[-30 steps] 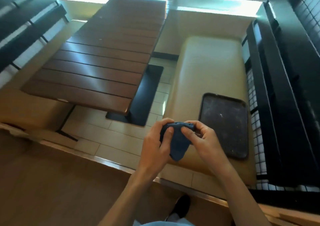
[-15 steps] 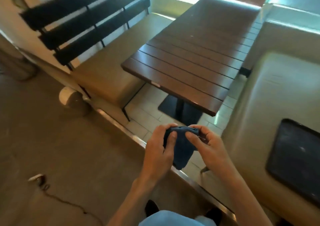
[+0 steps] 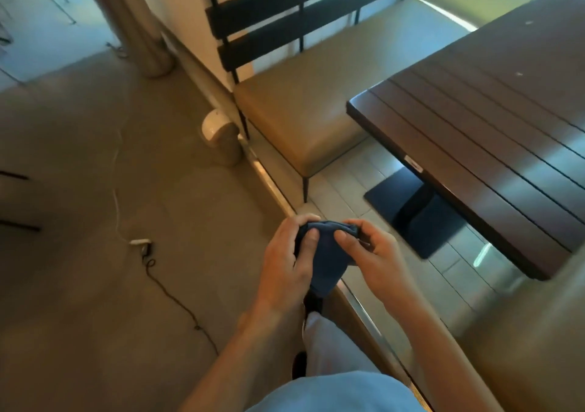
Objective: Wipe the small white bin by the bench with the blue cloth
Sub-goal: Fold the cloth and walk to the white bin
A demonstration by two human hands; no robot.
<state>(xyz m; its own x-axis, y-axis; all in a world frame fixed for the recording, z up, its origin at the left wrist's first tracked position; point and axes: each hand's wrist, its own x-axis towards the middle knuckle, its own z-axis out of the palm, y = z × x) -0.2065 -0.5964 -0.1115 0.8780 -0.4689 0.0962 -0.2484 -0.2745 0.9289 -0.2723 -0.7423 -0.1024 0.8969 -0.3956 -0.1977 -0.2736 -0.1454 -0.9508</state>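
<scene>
Both hands, left (image 3: 286, 258) and right (image 3: 370, 253), hold a closed grip on the bunched blue cloth (image 3: 326, 261); small white bin (image 3: 220, 136) stands well apart, beside the desk (image 3: 304, 111).

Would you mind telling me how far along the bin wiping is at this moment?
Done: the blue cloth is picked up, bunched between the left hand and the right hand. In hand: both hands hold it out in front of the body, above the floor. Left: all the wiping; the small white bin stands untouched on the floor by the end of the bench, well apart from the cloth.
</scene>
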